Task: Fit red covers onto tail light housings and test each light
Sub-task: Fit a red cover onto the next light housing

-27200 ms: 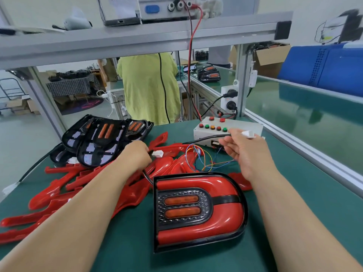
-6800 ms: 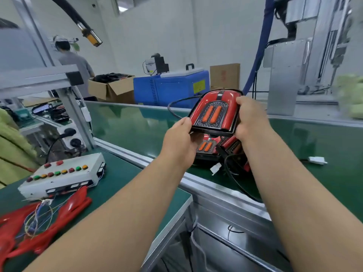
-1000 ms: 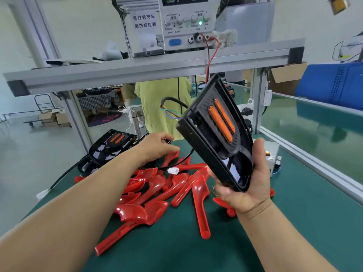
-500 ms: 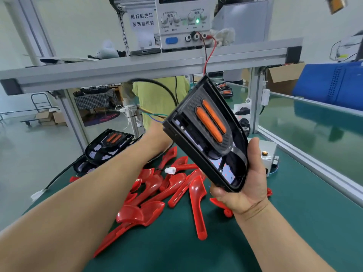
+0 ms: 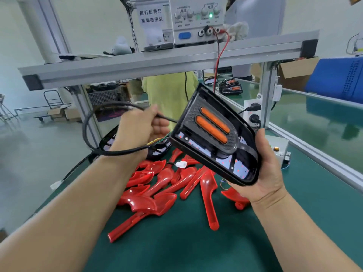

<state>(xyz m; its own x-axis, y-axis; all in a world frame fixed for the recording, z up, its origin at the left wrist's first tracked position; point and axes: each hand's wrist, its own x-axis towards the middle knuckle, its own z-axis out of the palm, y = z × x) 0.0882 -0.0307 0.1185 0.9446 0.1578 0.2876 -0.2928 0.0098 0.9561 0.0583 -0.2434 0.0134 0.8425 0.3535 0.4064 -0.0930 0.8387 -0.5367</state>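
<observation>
Holding a black tail light housing [image 5: 193,107] up off the green bench [image 5: 196,242] in the right hand [image 5: 265,173]: palm cupped under the lower right corner, thumb laid up along the right rim, the other fingers hidden behind the shell. Tilted, face toward the camera, with two orange strips [image 5: 213,128] running diagonally across the textured centre and a shiny inner panel speckled with red dots along the lower edge.

Just left of the housing, gripping a black cable [image 5: 84,128] in the left hand [image 5: 137,128], fingers curled round it close to the housing's left rim. Looping out leftward from that grip in a wide arc, then back under the wrist toward the housing's lower left corner, beside loose coloured wires [image 5: 157,141]. Probably entering the housing from behind, though hidden there.

Below the housing, on the bench: a heap of red covers [image 5: 163,185], long-stemmed and overlapping, with a small white connector [image 5: 180,165] on top. Left of the housing, behind the left hand, lying flat: a second black housing [image 5: 107,141]. Just right of the housing, behind the right thumb: a pale test box [image 5: 280,149] with an amber button. Above the housing, on the aluminium shelf [image 5: 176,61]: a power supply [image 5: 193,26] with a green lamp lit and a red lead [image 5: 220,57] dropping toward the housing's top edge.
</observation>
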